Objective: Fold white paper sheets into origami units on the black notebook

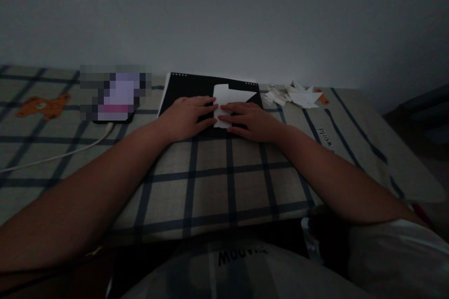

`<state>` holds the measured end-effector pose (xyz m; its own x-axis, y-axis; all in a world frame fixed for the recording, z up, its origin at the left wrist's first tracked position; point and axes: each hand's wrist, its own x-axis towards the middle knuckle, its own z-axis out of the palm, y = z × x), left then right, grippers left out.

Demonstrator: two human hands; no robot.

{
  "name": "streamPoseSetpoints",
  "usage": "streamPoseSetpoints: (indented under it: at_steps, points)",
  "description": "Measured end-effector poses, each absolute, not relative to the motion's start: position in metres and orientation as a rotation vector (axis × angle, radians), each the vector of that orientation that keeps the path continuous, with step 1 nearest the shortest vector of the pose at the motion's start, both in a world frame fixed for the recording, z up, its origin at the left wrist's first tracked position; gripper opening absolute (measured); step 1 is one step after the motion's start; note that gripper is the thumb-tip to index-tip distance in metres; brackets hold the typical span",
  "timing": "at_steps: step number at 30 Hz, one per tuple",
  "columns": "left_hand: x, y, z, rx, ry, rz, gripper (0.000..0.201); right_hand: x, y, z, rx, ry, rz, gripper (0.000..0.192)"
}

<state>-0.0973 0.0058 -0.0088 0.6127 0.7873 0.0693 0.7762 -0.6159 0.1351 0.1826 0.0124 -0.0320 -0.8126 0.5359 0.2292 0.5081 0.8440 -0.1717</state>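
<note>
A folded piece of white paper (pixel 229 98) lies on a black board (pixel 187 88) that rests on a checked cloth. My left hand (pixel 185 117) lies flat on the board with its fingertips pressing the paper's left edge. My right hand (pixel 250 119) presses flat on the paper's lower right part. Neither hand grips the paper; both hold it down.
A pile of white paper scraps and folded pieces (pixel 294 96) lies to the right of the board. A blurred-out device (pixel 114 93) with a white cable (pixel 70 152) sits at the left. A wall stands right behind. The cloth's right edge (pixel 403 168) drops off.
</note>
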Motion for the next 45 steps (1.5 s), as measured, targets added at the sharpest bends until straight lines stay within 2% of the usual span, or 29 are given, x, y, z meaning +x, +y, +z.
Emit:
streamPoseSetpoints:
  at_steps: [14,35,45]
  points:
    - [-0.087,0.004,-0.016,2.698,1.430,0.340,0.048,0.182,0.015,-0.034,-0.775,-2.753,0.133,0.051]
    - [-0.097,0.009,-0.013,2.725,1.333,0.295,0.055,0.184,0.016,-0.036,-0.743,-2.738,0.134,0.048]
    - [-0.089,0.008,-0.018,2.693,1.420,0.383,0.045,0.185,0.017,-0.038,-0.713,-2.724,0.152,0.052]
